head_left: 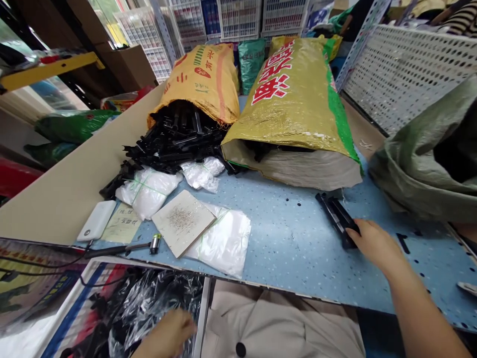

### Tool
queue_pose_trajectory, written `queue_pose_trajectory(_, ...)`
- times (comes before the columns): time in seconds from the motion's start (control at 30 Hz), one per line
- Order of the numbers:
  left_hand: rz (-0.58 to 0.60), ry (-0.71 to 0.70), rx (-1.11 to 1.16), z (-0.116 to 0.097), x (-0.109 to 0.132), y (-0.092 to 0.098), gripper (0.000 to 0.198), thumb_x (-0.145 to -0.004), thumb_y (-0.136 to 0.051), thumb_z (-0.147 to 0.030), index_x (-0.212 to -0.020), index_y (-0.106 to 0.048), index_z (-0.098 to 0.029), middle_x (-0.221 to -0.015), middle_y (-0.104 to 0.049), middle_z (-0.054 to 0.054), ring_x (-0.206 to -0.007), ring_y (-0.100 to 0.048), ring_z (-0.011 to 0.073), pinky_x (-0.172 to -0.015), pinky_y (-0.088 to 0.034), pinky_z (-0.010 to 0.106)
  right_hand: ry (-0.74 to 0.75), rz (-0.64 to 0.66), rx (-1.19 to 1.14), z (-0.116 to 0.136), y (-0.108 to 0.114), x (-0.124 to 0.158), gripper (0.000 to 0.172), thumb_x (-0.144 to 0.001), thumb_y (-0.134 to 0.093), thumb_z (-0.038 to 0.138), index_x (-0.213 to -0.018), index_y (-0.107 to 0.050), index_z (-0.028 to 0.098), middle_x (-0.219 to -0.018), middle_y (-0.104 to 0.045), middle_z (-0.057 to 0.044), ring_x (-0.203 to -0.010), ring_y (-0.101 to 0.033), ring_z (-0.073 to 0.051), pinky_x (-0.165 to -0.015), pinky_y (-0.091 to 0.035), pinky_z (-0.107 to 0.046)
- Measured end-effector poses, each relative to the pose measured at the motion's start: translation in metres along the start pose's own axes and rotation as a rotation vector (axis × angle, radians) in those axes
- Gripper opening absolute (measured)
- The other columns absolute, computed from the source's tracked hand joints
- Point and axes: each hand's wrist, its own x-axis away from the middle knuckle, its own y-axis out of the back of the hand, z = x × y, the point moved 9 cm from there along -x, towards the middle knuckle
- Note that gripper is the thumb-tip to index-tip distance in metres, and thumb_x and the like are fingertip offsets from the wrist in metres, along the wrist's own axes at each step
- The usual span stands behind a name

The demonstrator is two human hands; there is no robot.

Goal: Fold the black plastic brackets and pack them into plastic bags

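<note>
My right hand (376, 244) is closed on the near end of a long black plastic part (337, 219), which lies slanted on the blue speckled table. The part has a slotted, channel-like body; its exact kind is unclear. Low in the view, my left hand (167, 334) is over a crate (201, 313) beside my lap, near black parts in clear plastic bags (149, 293). That hand is blurred, and its fingers do not show clearly. A heap of similar black parts (179, 141) spills from an orange woven sack (204, 79) at the back left.
A yellow-green sack (294, 109) gapes toward me, with black parts inside. Bundles of clear plastic bags (227, 243), a square tile (182, 221), a hammer (154, 243) and a white power bank (96, 221) lie on the left. A grey-green sack (413, 154) stands at right.
</note>
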Motion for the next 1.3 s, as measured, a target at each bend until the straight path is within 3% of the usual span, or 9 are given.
queue_pose_trajectory(0.07,-0.153,-0.227,0.049,-0.062,-0.009,0.028,0.033,-0.087,-0.043,-0.033,-0.066,-0.065,-0.020,-0.059,-0.063,0.001,-0.063,-0.063,0.0181,-0.066,-0.047,0.027,0.052,0.040,-0.158,0.023,-0.011,0.005,0.034,-0.088,-0.042,0.036,-0.099,-0.064,0.012,-0.096,-0.067,-0.021,-0.086,-0.064,-0.032,-0.072,-0.045,-0.039)
queue_pose_trajectory(0.13,-0.436,-0.357,0.037,-0.111,-0.017,0.062,0.031,-0.090,-0.043,-0.033,-0.088,-0.069,-0.018,-0.085,-0.069,0.007,-0.082,-0.064,0.0215,-0.074,-0.049,0.030,0.095,0.096,-0.397,0.053,-0.023,0.012,0.034,-0.086,-0.045,0.040,-0.101,-0.064,0.016,-0.099,-0.069,-0.015,-0.088,-0.065,-0.030,-0.076,-0.047,-0.038)
queue_pose_trajectory(0.23,-0.752,-0.322,-0.034,-0.145,-0.037,0.091,0.022,-0.085,-0.051,-0.026,-0.096,-0.067,-0.015,-0.104,-0.064,0.015,-0.099,-0.058,0.0285,-0.083,-0.047,0.038,0.094,0.164,-0.678,0.093,-0.037,0.027,0.037,-0.080,-0.052,0.044,-0.106,-0.065,0.019,-0.103,-0.071,-0.008,-0.093,-0.065,-0.027,-0.083,-0.049,-0.036)
queue_pose_trajectory(0.4,-0.661,-0.272,0.288,-0.126,-0.077,0.108,0.014,-0.073,-0.060,-0.018,-0.060,-0.053,-0.019,-0.074,-0.059,0.004,-0.077,-0.058,0.0212,-0.072,-0.045,0.033,0.017,0.318,-0.959,0.126,-0.054,0.055,0.042,-0.078,-0.059,0.048,-0.107,-0.067,0.018,-0.101,-0.070,-0.008,-0.090,-0.064,-0.026,-0.078,-0.051,-0.035)
queue_pose_trajectory(0.63,-0.494,-0.285,0.538,-0.098,-0.086,0.118,0.025,-0.072,-0.060,-0.040,-0.064,-0.057,-0.017,-0.070,-0.064,0.001,-0.064,-0.058,0.0148,-0.063,-0.046,0.026,-0.096,0.626,-1.475,0.192,-0.059,0.073,0.037,-0.074,-0.072,0.048,-0.095,-0.071,0.018,-0.080,-0.067,-0.003,-0.068,-0.059,-0.015,-0.060,-0.047,-0.025)
queue_pose_trajectory(0.8,-0.539,-0.242,0.591,-0.096,-0.090,0.111,0.024,-0.062,-0.069,-0.036,-0.059,-0.052,-0.019,-0.055,-0.054,-0.004,-0.051,-0.048,0.0111,-0.052,-0.036,0.023,-0.091,0.842,-1.904,0.276,-0.056,0.072,0.027,-0.073,-0.076,0.039,-0.087,-0.070,0.017,-0.087,-0.071,-0.007,-0.084,-0.067,-0.021,-0.080,-0.050,-0.033)
queue_pose_trajectory(0.9,-0.552,-0.241,0.623,-0.097,-0.091,0.110,0.024,-0.060,-0.070,-0.032,-0.061,-0.049,-0.020,-0.052,-0.049,-0.007,-0.048,-0.042,0.0092,-0.050,-0.033,0.022,-0.080,0.871,-1.980,0.305,-0.061,0.066,0.025,-0.073,-0.077,0.034,-0.087,-0.069,0.015,-0.086,-0.072,-0.008,-0.088,-0.068,-0.021,-0.086,-0.049,-0.033)
queue_pose_trajectory(1.07,-0.557,-0.234,0.669,-0.097,-0.090,0.110,0.034,-0.057,-0.073,-0.028,-0.064,-0.041,-0.021,-0.054,-0.043,-0.010,-0.047,-0.036,0.0069,-0.050,-0.030,0.020,-0.154,0.891,-1.934,0.305,-0.079,0.061,0.025,-0.073,-0.078,0.034,-0.084,-0.068,0.014,-0.079,-0.072,-0.007,-0.076,-0.070,-0.019,-0.081,-0.051,-0.032)
queue_pose_trajectory(1.3,-0.526,-0.248,0.713,-0.101,-0.093,0.106,0.035,-0.056,-0.075,-0.026,-0.069,-0.043,-0.021,-0.057,-0.042,-0.011,-0.050,-0.037,0.0072,-0.051,-0.030,0.020,-0.146,0.900,-2.009,0.307,-0.074,0.060,0.023,-0.073,-0.078,0.032,-0.082,-0.067,0.014,-0.080,-0.072,-0.007,-0.089,-0.070,-0.025,-0.079,-0.054,-0.035)
